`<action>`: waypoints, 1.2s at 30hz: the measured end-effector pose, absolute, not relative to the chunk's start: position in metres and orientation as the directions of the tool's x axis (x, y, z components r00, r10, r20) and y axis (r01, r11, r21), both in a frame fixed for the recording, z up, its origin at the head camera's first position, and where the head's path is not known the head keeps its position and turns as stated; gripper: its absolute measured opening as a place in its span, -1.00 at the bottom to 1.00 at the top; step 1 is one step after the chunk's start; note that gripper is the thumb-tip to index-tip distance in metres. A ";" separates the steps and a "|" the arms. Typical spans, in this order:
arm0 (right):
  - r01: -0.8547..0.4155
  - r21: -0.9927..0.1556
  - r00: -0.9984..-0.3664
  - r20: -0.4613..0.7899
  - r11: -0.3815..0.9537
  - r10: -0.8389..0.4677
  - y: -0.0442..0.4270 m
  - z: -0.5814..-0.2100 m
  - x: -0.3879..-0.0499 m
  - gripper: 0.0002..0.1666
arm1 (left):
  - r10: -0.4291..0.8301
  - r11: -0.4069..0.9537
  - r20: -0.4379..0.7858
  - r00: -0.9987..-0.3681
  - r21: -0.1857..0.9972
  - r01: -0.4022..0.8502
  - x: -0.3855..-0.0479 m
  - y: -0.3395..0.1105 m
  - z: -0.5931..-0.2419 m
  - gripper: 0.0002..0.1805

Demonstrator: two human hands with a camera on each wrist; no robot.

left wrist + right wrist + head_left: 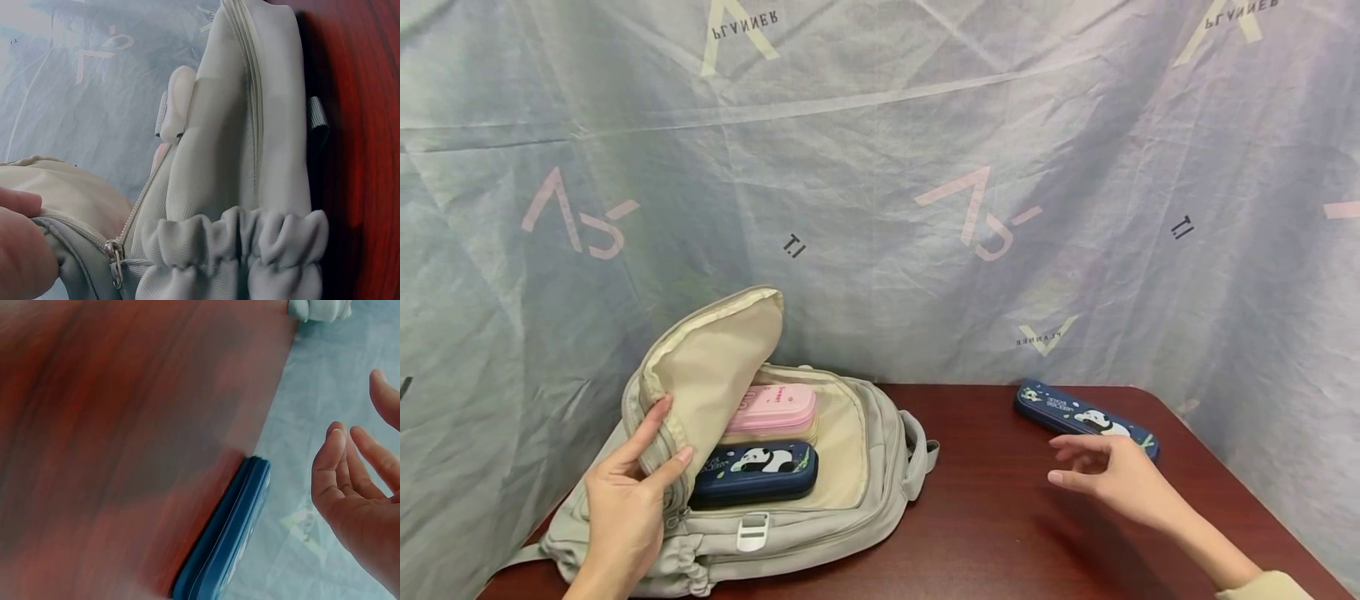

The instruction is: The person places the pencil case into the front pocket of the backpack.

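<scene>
A light grey backpack (pixel 880 500) lies on the table with its front flap (pixel 718 358) lifted. My left hand (pixel 625 500) pinches the flap's edge between thumb and fingers; in the left wrist view, a zipper pull (pixel 115 253) hangs beside it. Inside the backpack are a navy pencil case with a panda (pixel 767 471) and a pink pencil case (pixel 778 407), both partly covered by the flap. My right hand (pixel 1120 479) hovers with loosely bent fingers, holding nothing. Another navy panda pencil case (pixel 1060 408) lies just beyond it, also visible in the right wrist view.
The dark red wooden table (pixel 977 533) spans between the backpack and the right-hand pencil case. Grey printed cloth (pixel 880 183) hangs behind and along both sides. A carry loop (pixel 917 454) sticks out from the backpack's right end.
</scene>
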State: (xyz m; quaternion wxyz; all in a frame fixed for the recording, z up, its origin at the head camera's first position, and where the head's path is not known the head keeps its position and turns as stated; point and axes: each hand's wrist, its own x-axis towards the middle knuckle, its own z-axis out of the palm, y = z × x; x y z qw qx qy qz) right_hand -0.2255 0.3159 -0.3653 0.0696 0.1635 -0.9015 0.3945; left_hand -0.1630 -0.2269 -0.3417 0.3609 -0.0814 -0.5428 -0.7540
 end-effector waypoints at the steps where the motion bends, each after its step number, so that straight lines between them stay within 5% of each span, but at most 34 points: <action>1: -0.349 -0.679 -0.937 0.262 0.645 -0.231 0.318 -0.366 -0.224 -0.48 | -0.455 -0.150 0.516 -0.726 0.759 0.634 -0.163 -0.227 -0.342 -0.26; 17: -0.287 -0.584 -0.945 0.303 0.759 -0.123 0.355 -0.375 -0.213 -0.46 | -0.466 -0.131 0.508 -0.724 0.770 0.624 -0.162 -0.226 -0.339 -0.27; 36: -0.294 -0.362 -0.923 0.348 0.885 -0.164 0.409 -0.384 -0.229 -0.23 | -0.459 -0.125 0.499 -0.735 0.783 0.609 -0.161 -0.226 -0.339 -0.27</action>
